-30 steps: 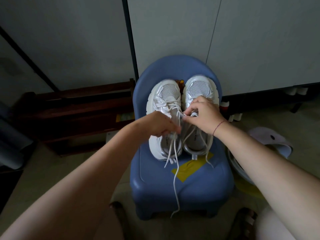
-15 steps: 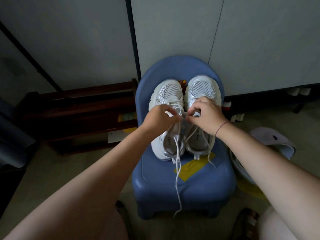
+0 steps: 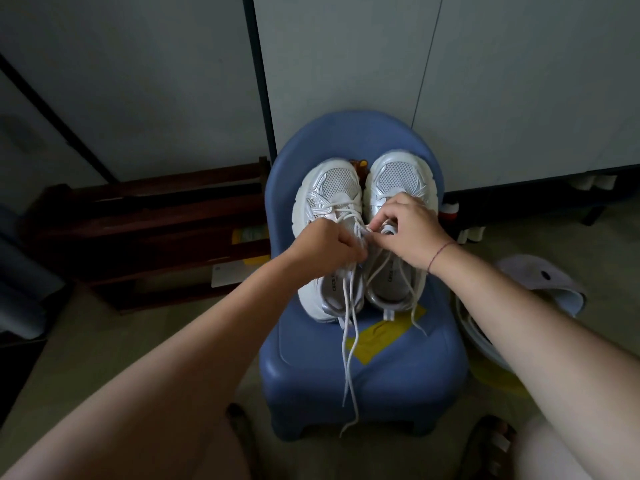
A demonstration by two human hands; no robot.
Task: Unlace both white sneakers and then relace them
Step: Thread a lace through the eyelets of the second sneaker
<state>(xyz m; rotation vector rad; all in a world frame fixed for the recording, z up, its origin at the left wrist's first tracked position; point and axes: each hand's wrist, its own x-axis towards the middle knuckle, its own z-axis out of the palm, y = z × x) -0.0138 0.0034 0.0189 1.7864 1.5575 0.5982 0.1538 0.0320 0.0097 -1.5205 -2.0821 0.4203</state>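
The left sneaker (image 3: 330,188) and the right sneaker (image 3: 398,174) sit side by side on the blue chair (image 3: 367,389). Your left hand (image 3: 327,249) and right hand (image 3: 414,233) both pinch the left sneaker's white lace (image 3: 349,341). Its ends hang down.

We work from 1 view only, a wide-angle camera worn on the head, looking forward and steeply down along both bare forearms at a blue chair (image 3: 381,386) near the middle of the frame, close enough to be within arm's reach. The view faces a pale wall (image 3: 346,64) that fills the upper half, its vertical lines leaning under the wide lens, while the floor (image 3: 79,341) shows at the lower sides. Just above centre we see the left hand (image 3: 329,251) and right hand (image 3: 412,233) meet, pinching the laces (image 3: 348,341) of the 2 white sneakers (image 3: 334,183) on the seat.
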